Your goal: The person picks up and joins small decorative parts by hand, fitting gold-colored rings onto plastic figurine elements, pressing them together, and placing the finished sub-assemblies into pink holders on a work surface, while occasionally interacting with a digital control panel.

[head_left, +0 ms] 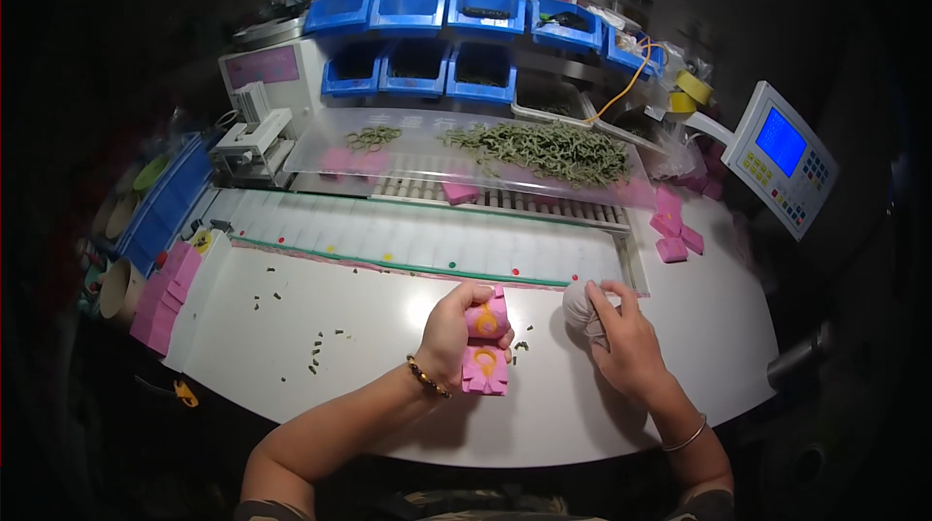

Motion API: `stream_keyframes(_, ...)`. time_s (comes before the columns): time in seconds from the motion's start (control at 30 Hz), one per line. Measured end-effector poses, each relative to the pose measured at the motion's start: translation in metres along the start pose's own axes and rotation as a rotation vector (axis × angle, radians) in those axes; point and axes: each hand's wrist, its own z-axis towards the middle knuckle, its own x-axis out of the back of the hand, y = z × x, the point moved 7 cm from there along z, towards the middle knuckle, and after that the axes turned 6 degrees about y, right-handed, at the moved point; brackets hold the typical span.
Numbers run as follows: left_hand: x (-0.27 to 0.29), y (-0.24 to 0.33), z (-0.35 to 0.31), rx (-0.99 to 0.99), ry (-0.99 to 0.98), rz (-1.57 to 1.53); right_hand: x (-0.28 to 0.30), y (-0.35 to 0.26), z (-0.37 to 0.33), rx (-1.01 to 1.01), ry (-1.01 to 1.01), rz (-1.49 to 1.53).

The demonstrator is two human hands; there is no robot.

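Note:
My left hand [452, 327] is closed around a pink packet [485, 319] with an orange pattern. The packet's upper part looks rounded, and a flatter pink part with an orange ring hangs below it, its lower edge notched. At the right, my right hand [626, 339] grips a pale grey, rounded bundle [580, 307] that looks like cloth, resting at the table surface. The fingers curl over its right side, and whatever may be inside the bundle is hidden. Small dark green bits [521, 346] lie on the white table between the two hands.
Beyond the hands runs a white conveyor strip [417, 244] with coloured dots. Behind it, a clear tray [417, 157] holds twisted green pieces [544, 150]. Blue bins [408, 6] stand in rows at the back. A control panel [782, 157] juts in right; pink packets [670, 215] lie nearby.

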Motion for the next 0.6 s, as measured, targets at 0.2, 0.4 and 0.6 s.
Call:
stream_keyframes(0.2, 0.021, -0.007, 0.004, 0.031, 0.095, 0.022, 0.094, -0.096, -0.007, 0.426, 0.792, -0.211)
stream_keyframes(0.4, 0.014, 0.013, 0.009, -0.642, 0.036, 0.461, 0.025, -0.13, -0.015, 0.701, 0.31, -0.265)
stream_keyframes(0.6, 0.012, 0.0, 0.003, -0.107, 0.107, -0.143, 0.068, -0.13, -0.001, 0.591, 0.465, -0.207)
